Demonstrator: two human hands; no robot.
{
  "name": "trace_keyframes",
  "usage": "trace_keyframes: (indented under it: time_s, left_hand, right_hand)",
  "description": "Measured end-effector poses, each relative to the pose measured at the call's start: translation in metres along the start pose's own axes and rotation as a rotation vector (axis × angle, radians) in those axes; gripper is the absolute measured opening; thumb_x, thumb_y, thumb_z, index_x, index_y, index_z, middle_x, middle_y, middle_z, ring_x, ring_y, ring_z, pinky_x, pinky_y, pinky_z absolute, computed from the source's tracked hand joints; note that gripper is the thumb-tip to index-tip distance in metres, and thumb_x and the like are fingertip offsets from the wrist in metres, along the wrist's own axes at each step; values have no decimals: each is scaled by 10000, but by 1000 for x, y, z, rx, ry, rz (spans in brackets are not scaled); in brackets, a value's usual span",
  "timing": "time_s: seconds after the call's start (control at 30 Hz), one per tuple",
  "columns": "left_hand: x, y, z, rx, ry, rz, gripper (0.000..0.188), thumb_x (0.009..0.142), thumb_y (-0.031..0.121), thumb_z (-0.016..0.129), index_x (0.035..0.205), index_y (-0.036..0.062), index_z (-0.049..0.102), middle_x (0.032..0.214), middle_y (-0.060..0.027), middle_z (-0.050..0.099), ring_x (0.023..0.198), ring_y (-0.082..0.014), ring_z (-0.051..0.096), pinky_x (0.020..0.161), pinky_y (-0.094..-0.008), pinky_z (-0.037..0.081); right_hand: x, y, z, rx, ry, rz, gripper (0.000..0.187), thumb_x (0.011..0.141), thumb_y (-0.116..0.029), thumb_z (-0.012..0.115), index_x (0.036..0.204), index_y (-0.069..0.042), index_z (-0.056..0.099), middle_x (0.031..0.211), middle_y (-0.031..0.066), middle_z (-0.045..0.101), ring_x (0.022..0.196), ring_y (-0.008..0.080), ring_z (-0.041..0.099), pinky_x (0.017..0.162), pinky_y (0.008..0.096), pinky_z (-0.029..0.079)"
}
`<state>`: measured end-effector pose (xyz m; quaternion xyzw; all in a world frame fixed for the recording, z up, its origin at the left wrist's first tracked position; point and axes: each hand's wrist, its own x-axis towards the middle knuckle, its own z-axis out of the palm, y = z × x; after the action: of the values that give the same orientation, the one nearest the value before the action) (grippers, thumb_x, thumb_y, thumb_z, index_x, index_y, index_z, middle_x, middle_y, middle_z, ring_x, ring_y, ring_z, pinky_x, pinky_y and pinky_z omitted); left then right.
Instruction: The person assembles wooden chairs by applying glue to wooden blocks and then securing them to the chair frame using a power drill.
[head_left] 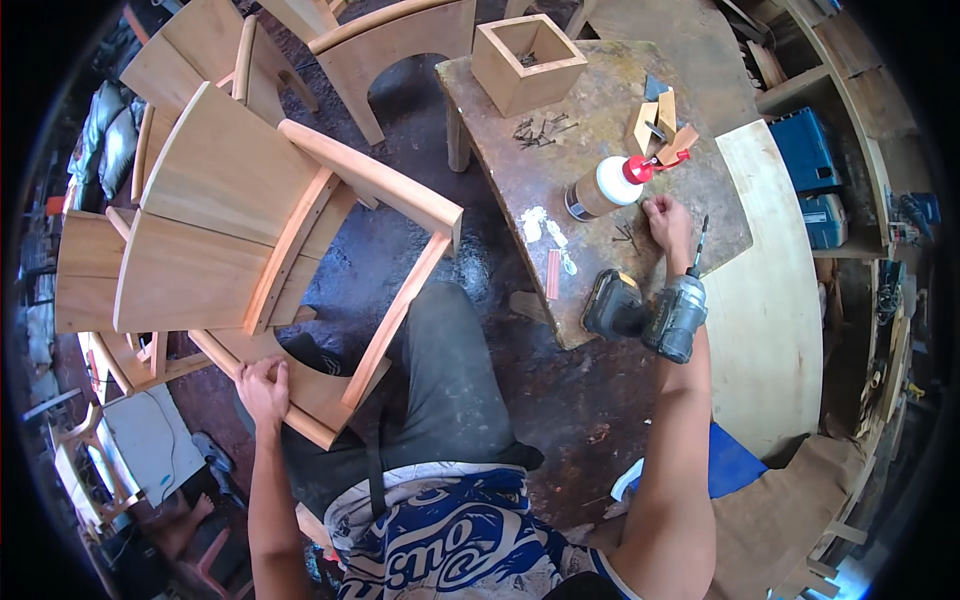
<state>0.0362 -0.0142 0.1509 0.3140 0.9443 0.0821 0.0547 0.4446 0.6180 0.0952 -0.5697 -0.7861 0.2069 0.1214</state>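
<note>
Chair (205,215) of pale wood is standing tilted beyond the tabletop's (610,120) left edge, your half-curled left hand (263,390) holding its rail (222,350); your right hand (668,222), fingers bent, grip unclear, is resting toward the right edge beside a bottle (602,190) bearing an unreadable label (573,204).

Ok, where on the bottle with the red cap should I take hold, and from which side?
Probably best to grip the bottle around its body, below the red cap, coming from the near right, where the right hand is. It looks upright, so its rounded sides suit a wrapped grip, while small wood pieces lie beyond it on the far side.
</note>
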Motion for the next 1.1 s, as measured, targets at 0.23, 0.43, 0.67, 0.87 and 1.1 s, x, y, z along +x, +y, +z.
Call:
trace_keyframes:
  time_s: [0.23,0.43,0.67,0.87,1.1]
  left_hand:
    - [-2,-2,-3,3,20,21,229,871,281,655,892,77,758,894,-100,737,897,-275,650,1075,-428,350]
    - [0,1,2,-11,16,25,209,855,261,661,876,74,752,923,-91,743,928,-266,655,1084,-430,343]
    - [-2,-3,-4,6,50,15,222,836,267,657,847,67,752,878,-116,732,888,-285,650,1078,-425,349]
    - [-4,-4,-11,-49,58,-9,229,830,265,656,846,61,759,877,-134,733,891,-293,657,1067,-420,357]
    - [-2,5,-10,-59,67,7,222,829,261,662,849,64,763,876,-140,733,898,-296,659,1072,-423,355]
  right_hand:
    - [-4,-27,0,-236,-143,-126,231,898,-288,604,992,-85,661,982,195,703,969,395,663,827,492,517]
    - [29,15,-11,-181,-315,-128,276,895,-254,541,1016,-35,659,985,257,684,985,415,663,847,486,515]
    - [89,-51,-133,53,-564,128,250,941,-318,573,960,-77,637,744,29,617,639,145,619,546,324,508]
    - [103,-207,-168,472,-234,-227,319,958,-374,630,1027,-66,681,771,-9,599,631,98,548,558,276,473]
    - [114,-133,-172,153,-277,-16,255,921,-247,613,1073,-68,715,767,12,615,607,121,558,521,288,477]
